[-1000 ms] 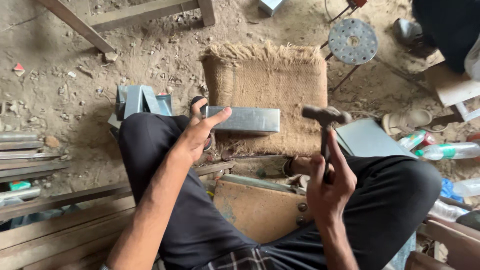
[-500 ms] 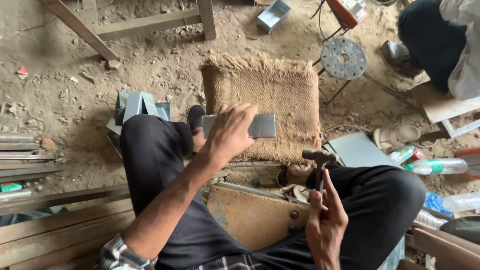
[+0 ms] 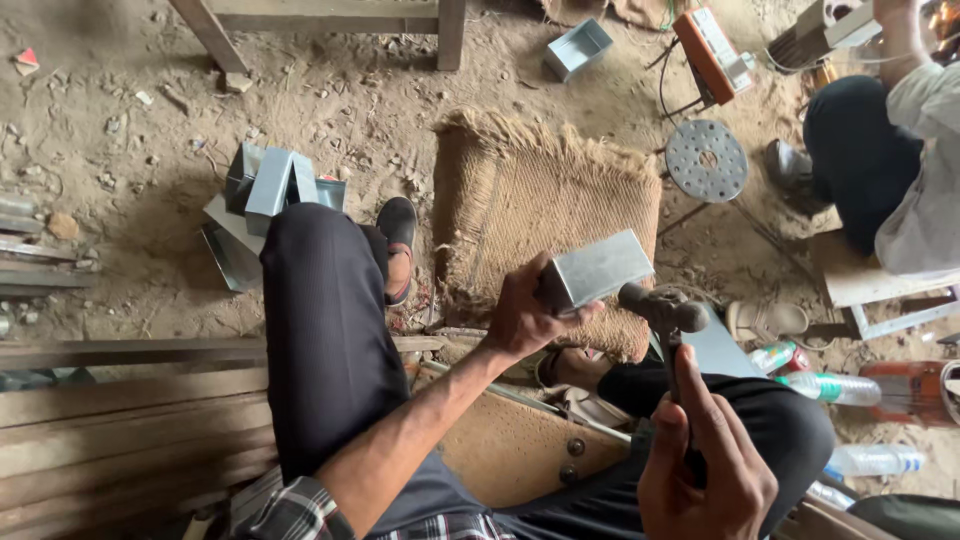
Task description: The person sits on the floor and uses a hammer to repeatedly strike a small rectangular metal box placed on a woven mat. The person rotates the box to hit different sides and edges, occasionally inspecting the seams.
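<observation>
Above burlap mat (image 3: 545, 200), grey folded sheet-metal box (image 3: 600, 268)

Your left hand (image 3: 520, 318) grips a sheet-metal box (image 3: 597, 270); your right hand (image 3: 705, 470) holds a hammer (image 3: 665, 312) beside it, above burlap mat (image 3: 545, 210).

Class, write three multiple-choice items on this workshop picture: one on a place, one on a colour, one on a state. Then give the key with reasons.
1. Where does the burlap mat lie?
A. on a bench
B. on the dirt floor
C. on a stool

2. What colour is the metal box in the left hand?
A. silver-grey
B. red
C. black

3. How is the hammer?
A. lying on the mat
B. hanging on a wall
C. held up in the right hand

Key: 1 B, sandy ground shows all round the mat. 2 A, its sheet faces are pale grey. 3 C, the fingers wrap its handle, and its head is beside the box.
</observation>
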